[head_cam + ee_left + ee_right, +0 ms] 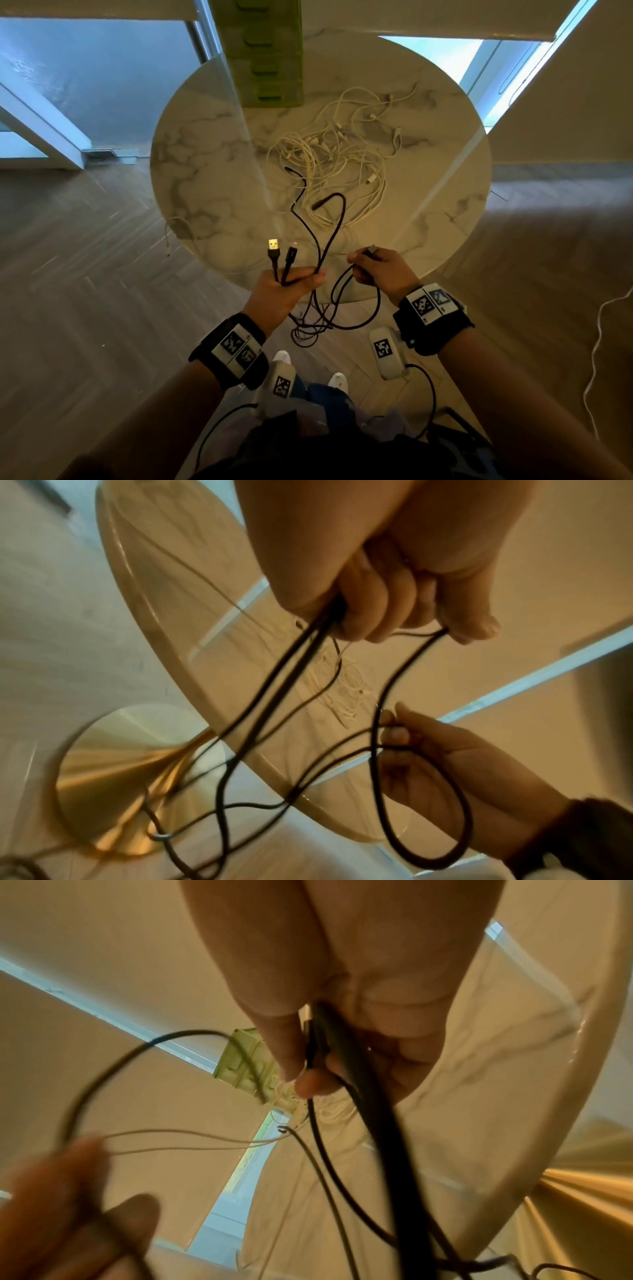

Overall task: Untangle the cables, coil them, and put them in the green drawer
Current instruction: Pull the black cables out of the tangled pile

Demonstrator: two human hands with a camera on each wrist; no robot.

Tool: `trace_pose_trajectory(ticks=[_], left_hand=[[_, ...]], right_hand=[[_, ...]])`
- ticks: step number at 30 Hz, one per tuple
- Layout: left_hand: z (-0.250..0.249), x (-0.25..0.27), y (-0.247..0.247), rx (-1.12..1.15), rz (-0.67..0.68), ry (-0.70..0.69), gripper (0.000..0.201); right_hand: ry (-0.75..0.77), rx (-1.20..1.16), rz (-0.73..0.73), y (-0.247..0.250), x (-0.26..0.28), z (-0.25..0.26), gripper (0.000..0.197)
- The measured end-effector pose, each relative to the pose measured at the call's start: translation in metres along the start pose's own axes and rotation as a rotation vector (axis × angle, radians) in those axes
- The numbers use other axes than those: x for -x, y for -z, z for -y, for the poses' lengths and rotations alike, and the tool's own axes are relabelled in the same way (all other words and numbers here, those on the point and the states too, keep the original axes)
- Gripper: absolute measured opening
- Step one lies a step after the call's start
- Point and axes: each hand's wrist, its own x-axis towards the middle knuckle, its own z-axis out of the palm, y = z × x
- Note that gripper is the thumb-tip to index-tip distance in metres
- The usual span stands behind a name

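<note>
My left hand [291, 284] grips several strands of black cable [329, 233], with a gold USB plug [273, 245] and a black plug [292, 254] sticking up from the fist. My right hand [376, 270] pinches another stretch of black cable [318, 1053] near a connector. Black loops [421, 804] hang between both hands below the table edge, and one strand runs up onto the table into a tangle of white cables [339, 154]. The green drawer unit [270, 51] stands at the table's far side, its drawers looking closed.
The round marble table [205, 164] has a gold pedestal base [113, 772]. One white cable [171, 236] dangles off its left edge. Another white cord [596, 359] lies on the wooden floor at right. My feet are close to the table's near edge.
</note>
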Motion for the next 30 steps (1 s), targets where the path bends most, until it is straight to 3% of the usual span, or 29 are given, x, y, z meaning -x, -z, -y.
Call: trace_pose_trajectory(ticks=[2, 6, 10, 13, 17, 20, 25, 30], left_hand=[[0.002, 0.015, 0.01, -0.089, 0.119, 0.036, 0.012], [0.012, 0.042, 0.027, -0.176, 0.303, 0.144, 0.027], [0.029, 0.051, 0.032, -0.265, 0.35, 0.149, 0.032], [0.039, 0.05, 0.031, -0.384, 0.414, 0.162, 0.014], [0.051, 0.053, 0.027, -0.463, 0.477, 0.164, 0.016], [0.06, 0.061, 0.033, -0.512, 0.479, 0.22, 0.011], [0.067, 0.069, 0.039, -0.567, 0.562, 0.232, 0.012], [0.064, 0.064, 0.042, -0.407, 0.245, 0.187, 0.011]], right_hand=[[-0.011, 0.081, 0.022, 0.009, 0.001, -0.007, 0.015], [0.046, 0.342, 0.092, 0.019, 0.011, -0.017, 0.023], [0.079, 0.462, 0.169, 0.017, 0.026, -0.016, 0.021], [0.087, 0.582, 0.23, 0.014, 0.031, -0.014, 0.017], [0.156, 0.905, 0.144, 0.012, 0.035, -0.008, 0.018], [0.212, 0.634, 0.139, 0.012, 0.039, 0.008, 0.02], [0.294, 0.603, 0.119, 0.008, 0.042, 0.033, 0.025], [0.235, 0.218, 0.226, -0.004, 0.057, 0.054, 0.022]])
